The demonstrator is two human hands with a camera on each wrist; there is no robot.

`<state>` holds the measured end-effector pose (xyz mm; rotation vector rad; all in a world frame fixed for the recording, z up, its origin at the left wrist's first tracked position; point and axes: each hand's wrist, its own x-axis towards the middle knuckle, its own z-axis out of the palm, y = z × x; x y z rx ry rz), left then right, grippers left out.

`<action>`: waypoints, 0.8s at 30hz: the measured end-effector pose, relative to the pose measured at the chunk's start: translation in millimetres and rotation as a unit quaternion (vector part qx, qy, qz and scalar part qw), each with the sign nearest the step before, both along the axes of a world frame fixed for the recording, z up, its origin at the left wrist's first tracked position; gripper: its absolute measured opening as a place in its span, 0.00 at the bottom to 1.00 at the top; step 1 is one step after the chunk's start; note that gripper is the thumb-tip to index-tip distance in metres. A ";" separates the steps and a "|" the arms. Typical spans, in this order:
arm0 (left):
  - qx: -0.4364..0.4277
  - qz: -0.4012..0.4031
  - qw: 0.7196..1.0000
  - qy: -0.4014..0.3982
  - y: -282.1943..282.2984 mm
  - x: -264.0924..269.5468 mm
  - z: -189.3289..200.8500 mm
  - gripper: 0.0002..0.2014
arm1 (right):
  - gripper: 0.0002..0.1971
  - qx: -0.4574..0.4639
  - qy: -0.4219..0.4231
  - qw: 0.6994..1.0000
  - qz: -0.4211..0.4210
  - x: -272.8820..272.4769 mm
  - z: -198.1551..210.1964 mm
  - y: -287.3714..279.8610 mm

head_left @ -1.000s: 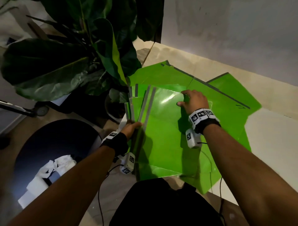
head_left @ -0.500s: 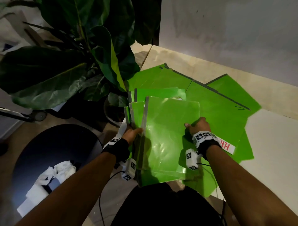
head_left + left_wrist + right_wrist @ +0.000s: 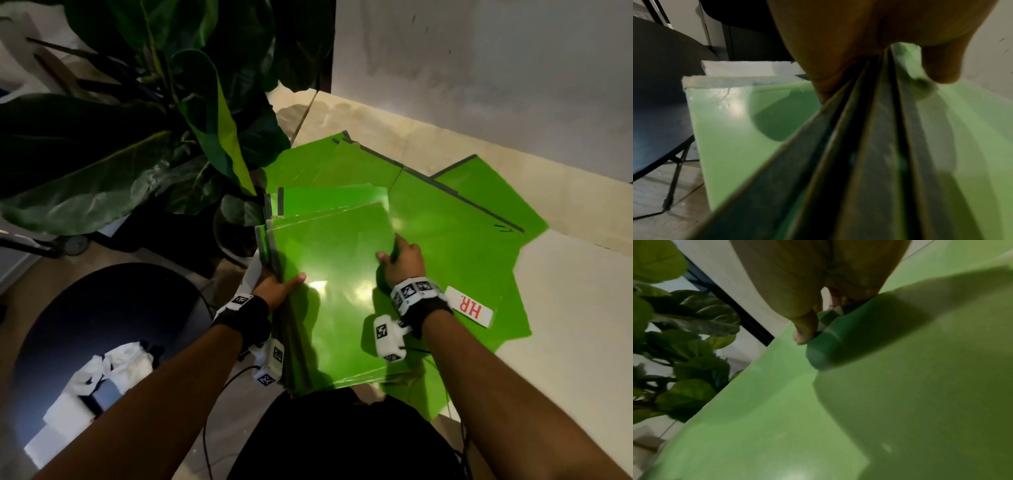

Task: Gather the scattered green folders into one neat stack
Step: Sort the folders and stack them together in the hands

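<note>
Several glossy green folders with grey spines form a rough stack (image 3: pixel 335 291) at the table's near left corner. My left hand (image 3: pixel 279 286) grips the stack's spine edge, thumb lying on the top cover; the left wrist view shows the grey spines (image 3: pixel 869 146) fanned between thumb and fingers. My right hand (image 3: pixel 399 262) pinches the right edge of the top folder (image 3: pixel 818 402), thumb on top and fingers underneath. More green folders (image 3: pixel 462 240) lie spread flat on the table behind and to the right.
A large-leafed potted plant (image 3: pixel 154 137) stands close on the left. A white label reading "HR." (image 3: pixel 471 310) lies on a folder by my right wrist. A dark round chair (image 3: pixel 85 325) with white cloth sits lower left. The pale table (image 3: pixel 565 325) meets a wall behind.
My right hand slid from the top folder's far edge back to its right side, drawing that folder toward me onto the stack. The "HR." label came into view.
</note>
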<state>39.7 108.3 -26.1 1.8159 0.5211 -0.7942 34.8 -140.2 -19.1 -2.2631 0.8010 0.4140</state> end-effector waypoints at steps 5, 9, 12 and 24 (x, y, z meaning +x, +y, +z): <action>-0.005 0.018 1.000 0.003 1.6 0.3 -3.1 0.26 | 0.24 -0.094 0.003 0.991 -0.090 -17.3 1.7 -34.0; -0.001 0.026 1.000 0.010 2.7 0.4 -5.3 0.26 | 0.43 -0.021 0.089 0.937 -0.338 -60.3 -17.6 -112.3; 0.007 0.028 0.999 0.012 4.1 2.3 -8.5 0.30 | 0.54 0.003 0.097 0.918 -0.385 -80.5 -39.9 -150.7; -0.108 0.161 0.981 0.027 39.8 23.5 -1.8 0.14 | 0.23 0.066 0.019 0.945 -0.320 -51.8 2.5 -135.5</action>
